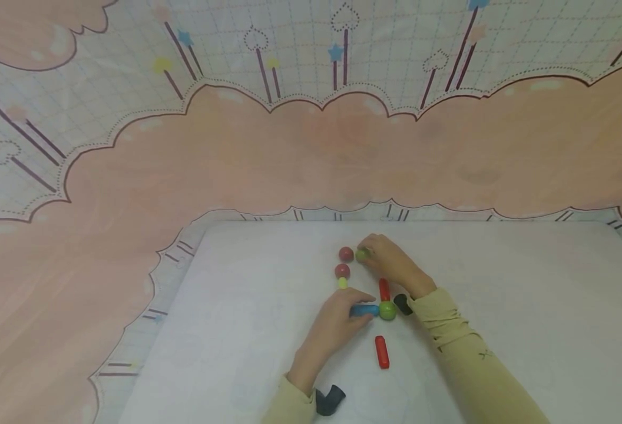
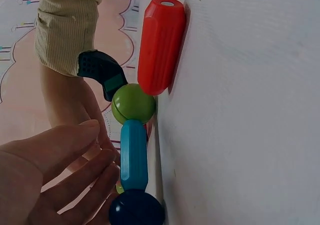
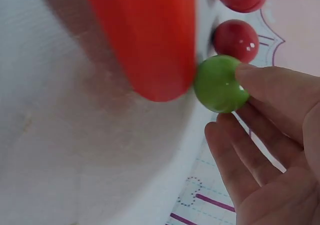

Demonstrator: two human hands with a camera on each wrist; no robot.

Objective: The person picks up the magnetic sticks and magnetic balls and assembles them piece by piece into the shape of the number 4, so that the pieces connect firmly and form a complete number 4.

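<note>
The far edge of the smooth white tabletop [image 1: 268,265] runs just beyond the person's right hand [image 1: 390,259], which pinches a glossy green ball [image 1: 362,254] beside two glossy red balls [image 1: 346,254]; room spreads wide to either side. The left hand [image 1: 334,318] arches, fingers relaxed, over a faceted blue rod [image 1: 364,310]; whether it touches, I can't tell. Another green ball [image 1: 387,311] meets that rod, and a red rod [image 1: 384,290] lies between the hands, partly blocking the way.

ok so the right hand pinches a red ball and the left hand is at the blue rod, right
Not quite: the right hand pinches a green ball, as the right wrist view shows; the left hand is at the blue rod.
</note>
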